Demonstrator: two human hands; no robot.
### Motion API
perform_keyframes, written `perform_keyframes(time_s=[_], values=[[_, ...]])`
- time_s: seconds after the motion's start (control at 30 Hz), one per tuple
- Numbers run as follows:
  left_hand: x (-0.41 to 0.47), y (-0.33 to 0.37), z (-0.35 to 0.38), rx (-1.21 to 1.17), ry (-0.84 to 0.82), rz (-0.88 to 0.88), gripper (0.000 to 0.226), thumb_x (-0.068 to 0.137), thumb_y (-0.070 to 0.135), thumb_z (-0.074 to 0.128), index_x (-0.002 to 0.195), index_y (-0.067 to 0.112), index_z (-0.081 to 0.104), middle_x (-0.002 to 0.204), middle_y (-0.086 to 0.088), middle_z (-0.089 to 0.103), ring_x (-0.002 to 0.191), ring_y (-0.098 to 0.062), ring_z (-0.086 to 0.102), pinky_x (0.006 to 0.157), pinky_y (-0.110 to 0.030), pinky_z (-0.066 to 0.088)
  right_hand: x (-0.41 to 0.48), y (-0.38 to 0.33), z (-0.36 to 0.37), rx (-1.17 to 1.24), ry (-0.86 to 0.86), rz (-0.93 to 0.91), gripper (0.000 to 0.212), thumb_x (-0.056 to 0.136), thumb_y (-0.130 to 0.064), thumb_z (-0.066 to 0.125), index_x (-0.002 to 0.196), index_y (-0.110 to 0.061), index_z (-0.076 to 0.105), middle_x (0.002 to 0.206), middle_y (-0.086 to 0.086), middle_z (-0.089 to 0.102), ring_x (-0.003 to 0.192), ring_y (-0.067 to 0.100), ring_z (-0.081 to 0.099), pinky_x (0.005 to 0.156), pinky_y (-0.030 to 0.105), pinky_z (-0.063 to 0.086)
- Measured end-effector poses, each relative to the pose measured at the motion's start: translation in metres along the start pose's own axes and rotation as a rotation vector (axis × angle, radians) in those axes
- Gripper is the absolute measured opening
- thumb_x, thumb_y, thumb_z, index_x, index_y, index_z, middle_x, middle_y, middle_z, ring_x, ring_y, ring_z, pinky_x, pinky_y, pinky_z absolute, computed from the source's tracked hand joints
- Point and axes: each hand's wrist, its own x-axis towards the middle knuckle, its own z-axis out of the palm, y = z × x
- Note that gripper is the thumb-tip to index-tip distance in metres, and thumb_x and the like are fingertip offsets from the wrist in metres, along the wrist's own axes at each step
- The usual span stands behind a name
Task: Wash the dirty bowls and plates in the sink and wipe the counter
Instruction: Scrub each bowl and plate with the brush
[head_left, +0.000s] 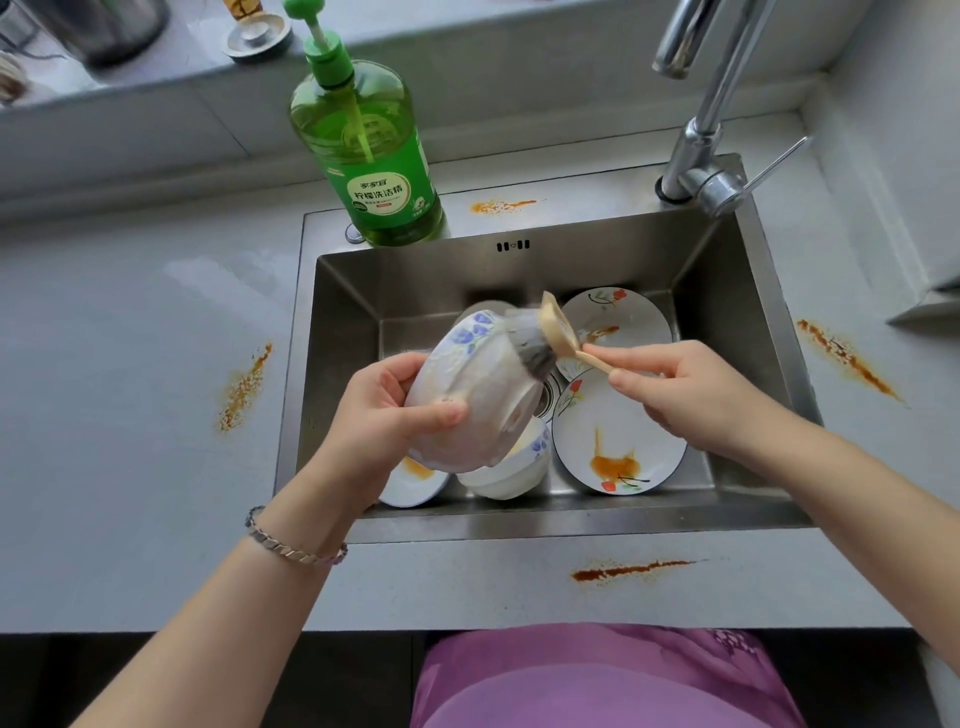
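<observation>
Head view: over the sink (415, 275), the left hand (384, 410) holds a soapy bowl (478, 384) tilted on its side, fingers (441, 413) clamped around it. The right hand (691, 389) pinches a brush (550, 338) by the handle, bristles touching the bowl. Stained plates (618, 441) lie in the sink below, and orange smears (244, 387) mark the desk (130, 364).

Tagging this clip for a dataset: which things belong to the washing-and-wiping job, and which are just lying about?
Job: bowl in left hand, brush in right hand, stained plate, second bowl, sink, soap bottle, counter smears.
Lying about: metal stopper and dark pot on the ledge.
</observation>
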Motion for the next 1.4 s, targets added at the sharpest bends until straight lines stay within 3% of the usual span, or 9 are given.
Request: perform_keyframes(time_s=[0.1,0.23,0.47,0.73,0.93,1.07,1.2,1.3,1.4], values=[[0.001,-0.001,0.003,-0.033,-0.010,0.008,0.033,0.059,0.005,0.070,0.092,0.009,0.067,0.079,-0.001,0.072,0.074,-0.016,0.069,0.058,-0.024,0.054,0.008,0.011,0.000,0.005,-0.015,0.188,0.033,0.095,-0.013,0.047,0.117,-0.033,0.059,0.060,0.003,0.045,0.049,0.013,0.033,0.048,0.025,0.024],[0.004,0.000,0.003,-0.098,0.054,0.029,0.033,0.060,0.005,0.069,0.093,0.011,0.066,0.081,-0.001,0.072,0.076,-0.018,0.069,0.059,-0.027,0.056,0.004,-0.001,0.002,0.107,0.072,0.008,0.034,0.094,-0.010,0.047,0.109,-0.039,0.054,0.037,-0.024,0.045,0.032,-0.004,0.037,0.034,0.004,0.025],[0.008,0.002,0.011,-0.248,0.092,0.020,0.039,0.065,0.006,0.064,0.105,0.008,0.063,0.092,-0.005,0.070,0.085,-0.021,0.067,0.066,-0.032,0.058,0.006,0.014,0.006,0.143,0.029,0.249,0.032,0.096,-0.017,0.045,0.105,-0.046,0.054,0.051,0.000,0.034,0.041,0.009,0.025,0.036,0.018,0.019],[0.011,0.004,0.013,-0.228,0.112,-0.004,0.045,0.063,0.002,0.073,0.106,0.009,0.063,0.094,-0.006,0.070,0.086,-0.022,0.067,0.065,-0.032,0.058,0.001,0.014,0.005,0.236,0.049,0.228,0.032,0.096,-0.013,0.045,0.108,-0.041,0.055,0.037,-0.012,0.036,0.031,0.001,0.026,0.031,0.014,0.021],[0.009,-0.001,0.022,-0.304,0.160,-0.085,0.042,0.063,0.007,0.061,0.105,0.003,0.061,0.090,-0.008,0.068,0.080,-0.021,0.066,0.064,-0.031,0.057,0.018,0.009,-0.004,0.225,0.065,0.227,0.032,0.095,-0.018,0.047,0.099,-0.048,0.059,0.041,-0.009,0.032,0.034,0.004,0.023,0.033,0.015,0.017],[0.020,0.003,0.025,-0.462,0.316,-0.111,0.030,0.071,0.010,0.062,0.101,0.014,0.062,0.097,-0.004,0.067,0.090,-0.022,0.062,0.080,-0.042,0.053,0.010,0.027,0.018,0.231,0.007,0.341,0.032,0.097,-0.017,0.045,0.117,-0.039,0.057,0.043,-0.010,0.033,0.031,0.002,0.025,0.032,0.015,0.019],[0.037,0.005,0.043,-0.575,0.527,-0.079,0.017,0.087,0.000,0.057,0.097,0.014,0.057,0.100,-0.004,0.065,0.094,-0.019,0.062,0.088,-0.038,0.052,0.000,0.026,0.055,0.255,0.071,0.191,0.035,0.096,-0.013,0.046,0.125,-0.030,0.054,0.043,-0.029,0.048,0.047,-0.012,0.046,0.042,0.004,0.034],[0.045,0.006,0.052,-0.603,0.604,-0.088,0.018,0.086,-0.002,0.059,0.096,0.012,0.056,0.101,-0.007,0.065,0.098,-0.021,0.064,0.089,-0.037,0.053,-0.008,0.015,0.078,0.219,0.177,0.010,0.044,0.095,-0.019,0.047,0.104,-0.062,0.051,0.075,-0.048,0.055,0.078,-0.011,0.058,0.066,0.004,0.043],[0.046,0.006,0.053,-0.630,0.645,-0.136,0.017,0.085,-0.002,0.061,0.097,0.010,0.056,0.100,-0.009,0.066,0.091,-0.020,0.066,0.083,-0.036,0.055,-0.003,0.012,0.080,0.183,0.240,-0.007,0.044,0.096,-0.020,0.044,0.106,-0.063,0.048,0.076,-0.042,0.056,0.072,-0.010,0.056,0.057,0.005,0.038]])
